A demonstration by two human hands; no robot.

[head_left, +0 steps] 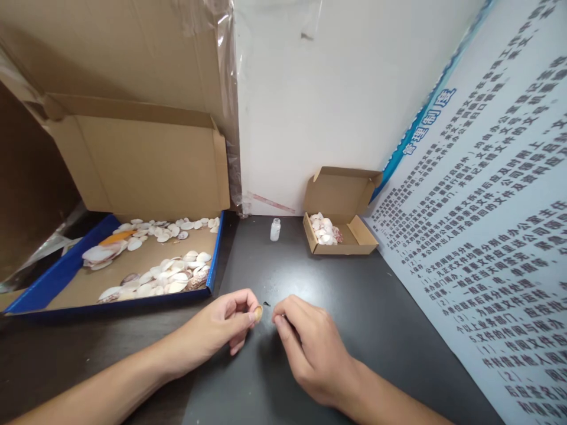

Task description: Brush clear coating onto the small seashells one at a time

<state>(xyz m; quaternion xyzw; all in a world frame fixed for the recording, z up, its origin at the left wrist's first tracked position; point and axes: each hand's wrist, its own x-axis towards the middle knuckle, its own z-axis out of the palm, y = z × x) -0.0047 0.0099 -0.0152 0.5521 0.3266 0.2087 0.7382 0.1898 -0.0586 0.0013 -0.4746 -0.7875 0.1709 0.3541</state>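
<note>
Between the thumb and forefinger of my left hand [234, 319] is a small yellowish-brown seashell [258, 313]. My right hand [310, 345] hovers just to the right of it, fingertips pinched together; whatever they hold, if anything, is too small to make out. A narrow gap separates the two hands above the dark table [239, 389]. Beyond them lies a small dark speck [266, 303] on the tabletop.
At the left, an open blue-edged cardboard box [80, 289] holds white shells [163, 277] in groups. A small bottle [275, 229] with white contents stands near the wall. A smaller open box [345, 249] at the back right contains shells [323, 227]. A printed poster [500, 195] covers the right side.
</note>
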